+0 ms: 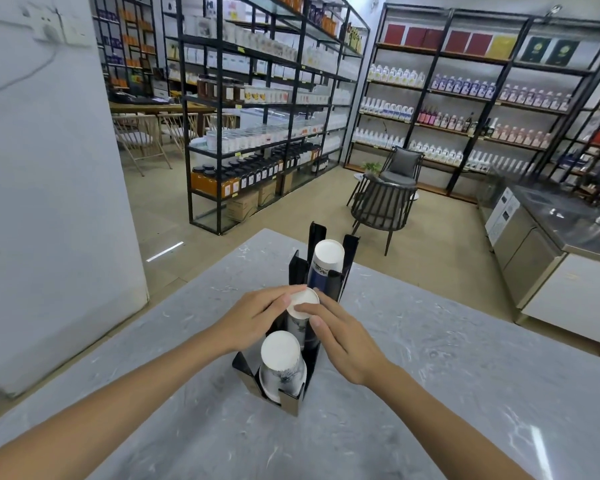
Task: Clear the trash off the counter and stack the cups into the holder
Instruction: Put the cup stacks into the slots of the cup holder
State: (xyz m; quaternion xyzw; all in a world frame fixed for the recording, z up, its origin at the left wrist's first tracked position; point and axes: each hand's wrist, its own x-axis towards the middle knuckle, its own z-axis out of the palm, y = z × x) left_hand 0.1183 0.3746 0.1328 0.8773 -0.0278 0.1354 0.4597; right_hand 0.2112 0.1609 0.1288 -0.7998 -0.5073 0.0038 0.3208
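A black cup holder [349,252] with three slots stands on the grey marble counter [465,375]. Upside-down paper cups fill each slot: a blue-printed stack at the far end [327,259], a grey-printed stack nearest me [280,356], and a middle stack [303,301] with its white bottom up. My left hand [253,320] touches the middle stack's top from the left, fingers on its rim. My right hand [343,337] rests on it from the right, fingers laid across the white bottom.
The counter's far edge runs behind the holder. Beyond it lie a tiled floor, a dark chair [381,206], tall black shelves of bottles [257,116], and a steel worktop [561,216] at right. A white pillar [49,202] stands at left.
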